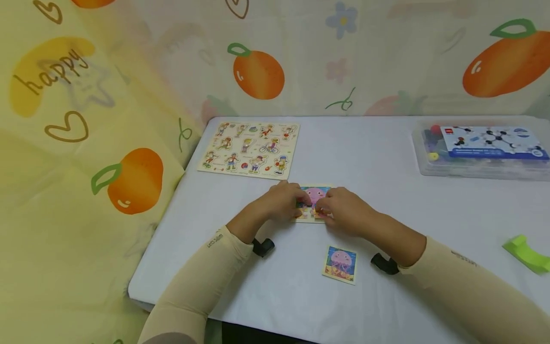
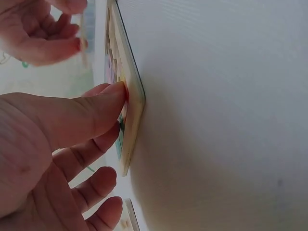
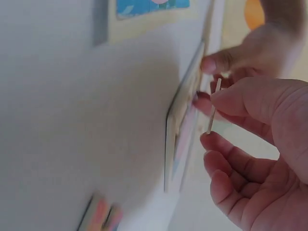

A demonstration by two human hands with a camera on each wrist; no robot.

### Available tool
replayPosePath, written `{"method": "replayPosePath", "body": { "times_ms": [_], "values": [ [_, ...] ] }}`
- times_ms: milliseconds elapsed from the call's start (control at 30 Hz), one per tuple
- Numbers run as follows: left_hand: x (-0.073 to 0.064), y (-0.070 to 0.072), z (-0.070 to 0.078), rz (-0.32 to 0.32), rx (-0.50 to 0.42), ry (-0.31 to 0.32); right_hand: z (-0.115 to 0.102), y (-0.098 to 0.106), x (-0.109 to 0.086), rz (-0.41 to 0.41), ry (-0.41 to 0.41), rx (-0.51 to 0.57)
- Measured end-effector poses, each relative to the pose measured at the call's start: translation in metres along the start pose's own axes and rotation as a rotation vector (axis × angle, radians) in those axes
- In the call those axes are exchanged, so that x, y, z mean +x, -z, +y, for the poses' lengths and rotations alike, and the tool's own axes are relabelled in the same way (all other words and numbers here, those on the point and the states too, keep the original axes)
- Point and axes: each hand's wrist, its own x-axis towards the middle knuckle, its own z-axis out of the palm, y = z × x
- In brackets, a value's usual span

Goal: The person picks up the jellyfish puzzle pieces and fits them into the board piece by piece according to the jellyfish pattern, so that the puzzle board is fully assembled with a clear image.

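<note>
A small wooden jellyfish jigsaw puzzle [image 1: 315, 193] lies flat on the table between both hands. My left hand [image 1: 283, 200] is at its left side, thumb and index finger bent against its upper face [image 2: 126, 125]; whether they pinch one piece there is hidden. Just above the puzzle's right part, my right hand [image 1: 350, 212] pinches a thin puzzle piece [image 3: 214, 108], seen edge-on, between thumb and fingers. Nearer the body lies a small card [image 1: 340, 265] with a matching jellyfish picture.
A wooden board with figures of people [image 1: 253, 148] lies at the back left. At the back right stands a clear plastic box [image 1: 485, 165] with a molecule-model label. A bright green curved piece [image 1: 526, 253] lies at the right. The patterned curtain [image 1: 309, 81] borders the table.
</note>
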Motion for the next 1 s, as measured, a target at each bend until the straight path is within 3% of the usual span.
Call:
{"method": "replayPosePath", "body": {
  "times_ms": [100,267,567,800,1000],
  "values": [
    [0.0,0.001,-0.001,0.001,-0.013,-0.009,-0.002,-0.006,0.009,0.002,0.05,-0.027],
    [0.0,0.002,0.0,-0.011,-0.016,-0.012,-0.004,-0.012,0.016,-0.025,0.048,-0.035],
    [0.004,-0.002,0.005,0.017,0.004,0.024,-0.004,-0.012,0.013,-0.036,0.056,-0.021],
    [0.004,0.001,0.014,0.007,0.048,0.047,0.005,0.005,-0.01,-0.143,-0.11,-0.039],
    [0.004,0.003,0.02,0.012,0.128,-0.012,0.022,0.019,-0.04,-0.208,-0.25,-0.029]
  ]
}}
